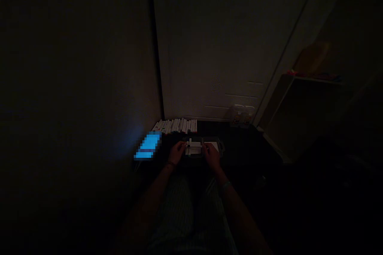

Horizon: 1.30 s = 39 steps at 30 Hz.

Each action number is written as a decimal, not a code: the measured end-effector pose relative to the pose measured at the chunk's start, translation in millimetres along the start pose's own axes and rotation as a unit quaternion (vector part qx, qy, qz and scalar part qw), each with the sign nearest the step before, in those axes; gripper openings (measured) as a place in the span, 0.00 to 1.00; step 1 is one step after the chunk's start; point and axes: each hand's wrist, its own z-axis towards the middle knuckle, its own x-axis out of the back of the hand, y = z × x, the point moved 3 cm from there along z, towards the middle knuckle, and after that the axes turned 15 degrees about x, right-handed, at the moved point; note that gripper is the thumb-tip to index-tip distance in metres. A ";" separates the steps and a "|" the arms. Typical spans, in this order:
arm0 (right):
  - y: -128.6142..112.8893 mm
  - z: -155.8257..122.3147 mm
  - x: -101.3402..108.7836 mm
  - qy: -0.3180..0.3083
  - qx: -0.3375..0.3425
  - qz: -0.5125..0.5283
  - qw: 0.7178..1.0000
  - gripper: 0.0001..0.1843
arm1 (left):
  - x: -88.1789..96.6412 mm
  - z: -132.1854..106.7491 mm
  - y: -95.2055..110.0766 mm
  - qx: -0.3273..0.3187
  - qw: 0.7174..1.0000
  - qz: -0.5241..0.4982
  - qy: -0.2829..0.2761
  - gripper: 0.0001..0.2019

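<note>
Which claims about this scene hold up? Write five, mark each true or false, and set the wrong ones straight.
1. The left hand and the right hand are at a clear case. True.
2. The scene is brightly lit. False: it is very dark.
3. A glowing blue screen is left of the left hand. True.
4. Two clear packages stand beyond the case, to its right. True.
5. The right hand is touching the blue screen. False: it is at the case.
</note>
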 end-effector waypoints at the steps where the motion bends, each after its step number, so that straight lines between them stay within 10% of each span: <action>1: 0.4 -0.4 -0.4 -0.002 -0.001 -0.005 1.000 0.17 | 0.0 -0.2 0.3 -0.006 1.000 0.003 0.001 0.14; 28: -7.0 0.9 3.2 -0.027 0.036 -0.056 0.997 0.18 | 6.5 7.8 -7.2 0.032 0.997 -0.062 0.027 0.15; 39: -6.6 -0.3 -2.3 -0.074 0.042 -0.064 0.994 0.19 | 1.7 -15.4 24.0 -0.068 0.995 0.058 0.052 0.12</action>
